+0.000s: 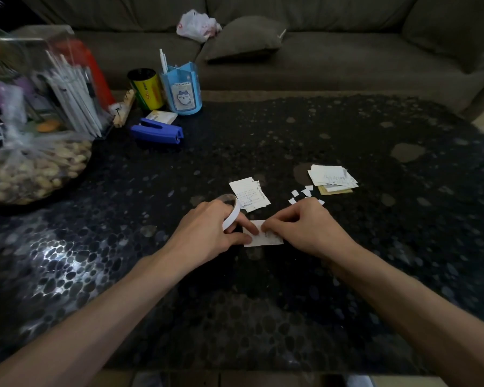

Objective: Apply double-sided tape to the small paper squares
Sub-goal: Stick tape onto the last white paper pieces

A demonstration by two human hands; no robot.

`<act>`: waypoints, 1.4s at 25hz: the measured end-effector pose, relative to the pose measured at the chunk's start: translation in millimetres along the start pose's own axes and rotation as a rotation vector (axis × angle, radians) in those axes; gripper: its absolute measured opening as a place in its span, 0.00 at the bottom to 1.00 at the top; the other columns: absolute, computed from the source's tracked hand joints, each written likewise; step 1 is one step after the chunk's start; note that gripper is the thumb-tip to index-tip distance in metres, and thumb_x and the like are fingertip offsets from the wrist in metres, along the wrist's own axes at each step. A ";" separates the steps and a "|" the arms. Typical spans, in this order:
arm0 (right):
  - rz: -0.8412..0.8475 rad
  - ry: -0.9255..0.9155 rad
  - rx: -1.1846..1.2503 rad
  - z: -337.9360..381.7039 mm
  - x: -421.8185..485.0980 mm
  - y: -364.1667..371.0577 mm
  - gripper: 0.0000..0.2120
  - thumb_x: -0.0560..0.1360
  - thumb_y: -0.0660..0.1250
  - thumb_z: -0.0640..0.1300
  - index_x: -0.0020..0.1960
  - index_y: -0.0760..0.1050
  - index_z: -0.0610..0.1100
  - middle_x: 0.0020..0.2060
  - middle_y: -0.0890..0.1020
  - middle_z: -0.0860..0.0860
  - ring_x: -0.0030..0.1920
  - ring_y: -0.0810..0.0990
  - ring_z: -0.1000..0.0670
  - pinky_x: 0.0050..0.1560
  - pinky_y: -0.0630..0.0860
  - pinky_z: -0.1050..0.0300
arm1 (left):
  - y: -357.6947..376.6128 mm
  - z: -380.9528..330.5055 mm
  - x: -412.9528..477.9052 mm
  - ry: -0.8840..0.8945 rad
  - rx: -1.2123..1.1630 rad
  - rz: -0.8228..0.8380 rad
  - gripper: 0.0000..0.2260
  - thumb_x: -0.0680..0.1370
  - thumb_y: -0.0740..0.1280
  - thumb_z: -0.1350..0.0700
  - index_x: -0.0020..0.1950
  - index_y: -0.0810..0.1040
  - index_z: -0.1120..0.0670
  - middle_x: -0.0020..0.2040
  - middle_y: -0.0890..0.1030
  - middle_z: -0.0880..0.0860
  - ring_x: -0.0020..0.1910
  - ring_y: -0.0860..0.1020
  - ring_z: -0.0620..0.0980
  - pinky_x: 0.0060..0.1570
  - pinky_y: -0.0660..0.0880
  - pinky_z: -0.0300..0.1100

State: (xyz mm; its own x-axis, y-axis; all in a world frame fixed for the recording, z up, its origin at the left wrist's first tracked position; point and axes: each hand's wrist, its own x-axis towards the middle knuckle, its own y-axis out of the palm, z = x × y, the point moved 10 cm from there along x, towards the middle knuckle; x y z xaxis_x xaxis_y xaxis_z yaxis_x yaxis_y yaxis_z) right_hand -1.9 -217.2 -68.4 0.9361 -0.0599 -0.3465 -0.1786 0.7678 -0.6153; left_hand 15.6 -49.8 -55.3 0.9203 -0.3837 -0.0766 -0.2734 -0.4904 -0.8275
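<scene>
At the near middle of a dark, pebble-patterned glass bench (347, 129), a person's two bare hands meet over a white paper slip (266, 239) lying flat on the surface. The left hand (213, 230) has a white roll of double-sided tape (232, 211) ringed around its curled fingers (248, 224), whose tips, with the thumb, press down on the slip's left edge. The right hand (305, 227) has its fingers (275, 223) bunched together, tips pinching at the slip's upper middle, almost touching those of the left; whether a tape end lies between them cannot be told. Several small white paper squares (307, 192) lie scattered just beyond the right knuckles, apart from both hands. A pile of printed white receipts (249, 192) sits just behind the tape roll, and a second stack of white and tan papers (331, 178) lies farther right. Well away at the far left stand a blue stapler (157, 132), a light-blue pen holder (180, 92), a yellow-and-black can (146, 88) and a clear bag of peanuts (34, 169). Behind the bench runs a grey-brown sofa (347, 57) with a cushion (243, 37) and a crumpled white plastic bag (197, 25).
</scene>
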 end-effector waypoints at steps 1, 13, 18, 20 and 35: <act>-0.002 0.015 0.011 -1.2 0.4 -1.2 0.05 0.79 0.73 0.51 0.50 0.88 0.55 0.44 0.86 0.56 0.46 0.82 0.58 0.40 0.75 0.64 | 0.5 0.4 0.0 -0.006 -0.007 0.012 0.07 0.74 0.78 0.46 0.50 0.87 0.36 0.37 0.74 0.42 0.42 0.78 0.42 0.44 0.76 0.43; 0.041 0.067 0.217 -6.1 -7.8 -1.5 0.06 0.77 0.75 0.50 0.44 0.90 0.52 0.34 0.82 0.56 0.36 0.76 0.58 0.42 0.71 0.61 | -3.0 7.4 0.6 -0.051 -0.118 -0.018 0.07 0.71 0.81 0.49 0.46 0.85 0.42 0.31 0.75 0.48 0.31 0.74 0.43 0.40 0.77 0.46; 0.064 0.057 0.279 -2.0 -12.0 0.1 0.07 0.77 0.74 0.49 0.43 0.90 0.54 0.44 0.84 0.53 0.43 0.77 0.56 0.46 0.72 0.59 | -0.8 6.5 0.1 -0.058 -0.097 0.010 0.07 0.73 0.79 0.49 0.49 0.85 0.41 0.33 0.74 0.47 0.32 0.73 0.43 0.37 0.72 0.41; 0.077 0.054 0.222 -1.1 -12.1 2.1 0.07 0.78 0.73 0.49 0.44 0.90 0.53 0.42 0.84 0.54 0.42 0.78 0.57 0.43 0.72 0.62 | -0.9 6.1 0.2 -0.061 -0.090 0.018 0.08 0.73 0.79 0.48 0.49 0.84 0.39 0.34 0.75 0.47 0.33 0.74 0.43 0.37 0.71 0.40; 0.063 0.054 0.063 -5.6 2.1 7.9 0.05 0.78 0.74 0.51 0.47 0.89 0.56 0.50 0.86 0.55 0.52 0.82 0.56 0.51 0.78 0.58 | -0.8 6.6 0.2 -0.060 -0.095 0.005 0.08 0.73 0.79 0.48 0.50 0.85 0.41 0.35 0.78 0.50 0.33 0.75 0.44 0.37 0.72 0.39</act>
State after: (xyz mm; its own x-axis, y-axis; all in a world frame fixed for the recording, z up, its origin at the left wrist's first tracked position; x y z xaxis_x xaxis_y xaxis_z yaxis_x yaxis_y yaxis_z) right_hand -3.0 -214.9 -77.9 0.9057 -0.0433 -0.4218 -0.2154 0.8097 -0.5458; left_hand 17.8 -44.3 -58.2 0.9333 -0.3400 -0.1159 -0.3004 -0.5618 -0.7708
